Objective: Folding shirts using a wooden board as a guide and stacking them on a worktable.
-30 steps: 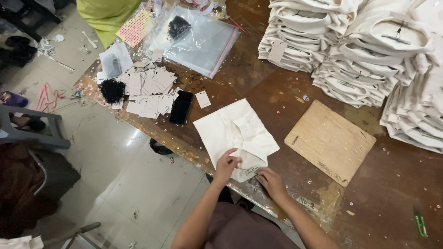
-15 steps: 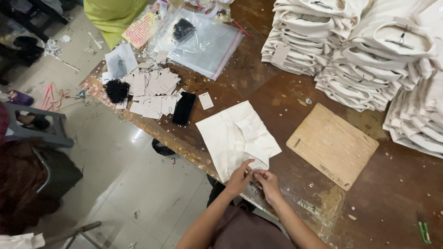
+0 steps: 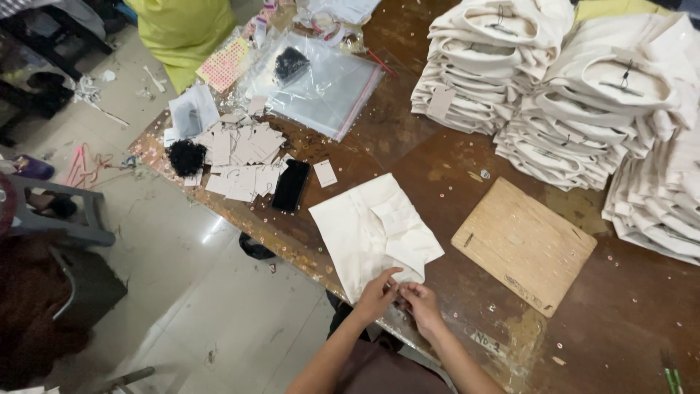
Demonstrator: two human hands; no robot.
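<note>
A folded cream-white garment (image 3: 372,230) lies flat near the front edge of a worn brown wooden table (image 3: 437,157). My left hand (image 3: 377,295) and my right hand (image 3: 418,305) meet at the garment's near corner, fingertips pinching the fabric edge between them. Whether something small sits between the fingers I cannot tell. A bare wooden board (image 3: 523,244) lies just right of the garment.
Tall stacks of folded cream garments (image 3: 576,95) fill the back right. Paper tags (image 3: 240,157), a black phone (image 3: 291,185), a black tuft of strings (image 3: 187,157) and clear plastic bags (image 3: 321,84) sit at the left. A grey chair (image 3: 58,215) stands on the floor.
My hands have drawn together at the garment's near corner; earlier the left rested on the cloth and the right was apart. The view has shifted slightly.
</note>
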